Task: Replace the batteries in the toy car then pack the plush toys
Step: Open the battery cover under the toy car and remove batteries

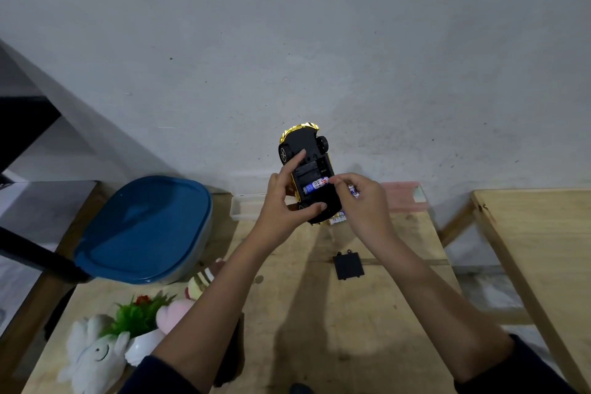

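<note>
A gold toy car [307,150] is held upside down above the wooden table [319,313], its black underside and open battery bay facing me. My left hand [281,202] grips the car's left side. One blue-and-white battery [315,185] lies in the bay, and the fingertips of my right hand [361,202] touch its right end. That hand also holds another battery [354,191] in its palm. The black battery cover [348,265] lies loose on the table. A white plush rabbit [92,355], a pink plush [174,313] and a striped plush [201,281] lie at the near left.
A blue-lidded tub [144,227] stands at the left. A clear plastic box [246,208] and a pink tray [403,198] sit against the wall. A battery pack [338,219] lies under the car. A small potted plant [140,317] stands among the plush toys. A second wooden table [543,249] stands right.
</note>
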Tool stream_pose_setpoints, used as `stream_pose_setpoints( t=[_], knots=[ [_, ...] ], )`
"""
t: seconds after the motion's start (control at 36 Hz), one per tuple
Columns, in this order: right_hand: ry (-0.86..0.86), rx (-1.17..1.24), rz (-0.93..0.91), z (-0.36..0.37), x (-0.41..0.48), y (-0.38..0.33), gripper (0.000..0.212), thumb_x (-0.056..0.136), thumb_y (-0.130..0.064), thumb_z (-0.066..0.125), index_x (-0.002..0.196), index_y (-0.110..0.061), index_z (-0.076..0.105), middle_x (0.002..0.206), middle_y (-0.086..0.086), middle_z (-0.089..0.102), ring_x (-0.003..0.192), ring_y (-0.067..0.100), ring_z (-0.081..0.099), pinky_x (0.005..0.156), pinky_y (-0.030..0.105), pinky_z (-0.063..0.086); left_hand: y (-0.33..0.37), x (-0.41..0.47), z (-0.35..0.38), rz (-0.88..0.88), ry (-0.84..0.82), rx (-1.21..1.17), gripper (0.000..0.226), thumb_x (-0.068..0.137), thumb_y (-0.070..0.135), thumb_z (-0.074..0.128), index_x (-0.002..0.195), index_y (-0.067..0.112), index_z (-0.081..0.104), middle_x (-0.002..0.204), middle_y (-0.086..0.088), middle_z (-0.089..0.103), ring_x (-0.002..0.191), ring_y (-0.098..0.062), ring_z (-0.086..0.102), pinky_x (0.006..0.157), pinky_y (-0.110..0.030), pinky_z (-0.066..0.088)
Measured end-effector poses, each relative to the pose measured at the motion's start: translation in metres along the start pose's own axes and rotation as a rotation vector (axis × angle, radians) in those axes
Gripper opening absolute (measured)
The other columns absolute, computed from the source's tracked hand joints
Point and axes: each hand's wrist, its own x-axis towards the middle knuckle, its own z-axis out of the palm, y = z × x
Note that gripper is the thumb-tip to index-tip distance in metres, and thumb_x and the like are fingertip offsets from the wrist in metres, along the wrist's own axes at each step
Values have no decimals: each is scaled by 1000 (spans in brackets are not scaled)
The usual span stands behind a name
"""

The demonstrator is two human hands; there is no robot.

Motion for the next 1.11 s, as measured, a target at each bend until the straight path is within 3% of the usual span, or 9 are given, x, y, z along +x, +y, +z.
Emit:
stream_pose_setpoints(
  t=[0.11, 0.19, 0.36, 0.5, 0.67, 0.81, 0.89, 1.0, 1.11],
  knots=[
    [16, 66, 10, -1, -3, 2, 17, 91, -9, 53, 93, -9, 70, 85, -2, 67, 79, -1, 59, 67, 8, 46, 3, -2, 0, 5, -7, -12, 86, 74, 11, 78, 136, 50, 34, 125, 3, 41, 104, -12, 52, 82, -29, 55],
    [36, 130, 28, -2, -4, 2, 17, 91, -7, 52, 89, -13, 68, 81, -8, 64, 72, -15, 56, 59, 2, 42, 5, -3, 1, 5, -7, -20, 86, 74, 11, 78, 136, 50, 33, 126, 0, 41, 104, -15, 52, 83, -32, 56],
    [49, 250, 44, -2, -6, 0, 17, 92, -9, 53, 84, -16, 66, 80, -10, 63, 72, -7, 58, 58, 6, 44, 11, -3, 1, 15, 1, -25, 86, 74, 10, 78, 135, 51, 33, 127, -3, 42, 103, -20, 52, 84, -36, 56],
    [43, 308, 27, -6, -5, -1, 23, 93, -12, 52, 77, -23, 65, 77, -10, 62, 76, 11, 59, 54, 17, 48, 15, 0, -1, 16, 4, -15, 87, 75, 12, 77, 135, 53, 30, 127, -4, 44, 104, -21, 55, 85, -35, 56],
    [9, 294, -11, -12, -3, -7, 23, 93, -9, 51, 78, -22, 61, 72, -12, 56, 55, -7, 51, 45, 6, 37, 17, 0, 1, 29, 22, -27, 87, 75, 12, 78, 134, 54, 30, 126, -2, 46, 102, -20, 56, 82, -30, 55],
    [-31, 173, -76, -16, -3, -5, 15, 88, -16, 60, 88, -30, 59, 74, -10, 55, 59, -4, 51, 51, 10, 40, 18, 1, 1, 37, 8, -18, 88, 75, 13, 78, 136, 53, 30, 125, -3, 46, 102, -18, 57, 83, -27, 54],
    [-49, 78, -133, -19, -1, -4, 17, 85, -11, 65, 95, -24, 62, 71, -7, 54, 66, -5, 52, 60, 5, 42, 18, 1, 0, 51, -6, 1, 87, 74, 15, 79, 137, 51, 29, 127, -3, 46, 103, -15, 56, 87, -25, 52],
    [-76, -73, -229, -23, 6, -3, 21, 82, -11, 68, 100, -22, 68, 78, -3, 58, 79, -1, 55, 70, 6, 44, 20, 0, -3, 46, -57, -2, 86, 72, 21, 78, 136, 53, 30, 129, -1, 45, 103, -5, 53, 95, -37, 50],
    [-120, -130, -283, -29, 13, -3, 18, 79, -11, 71, 95, -19, 70, 78, -10, 52, 78, -7, 52, 66, 4, 40, 22, 1, -6, 44, -96, 23, 86, 72, 22, 77, 136, 54, 29, 130, 3, 44, 101, 0, 52, 96, -43, 49]
  ],
)
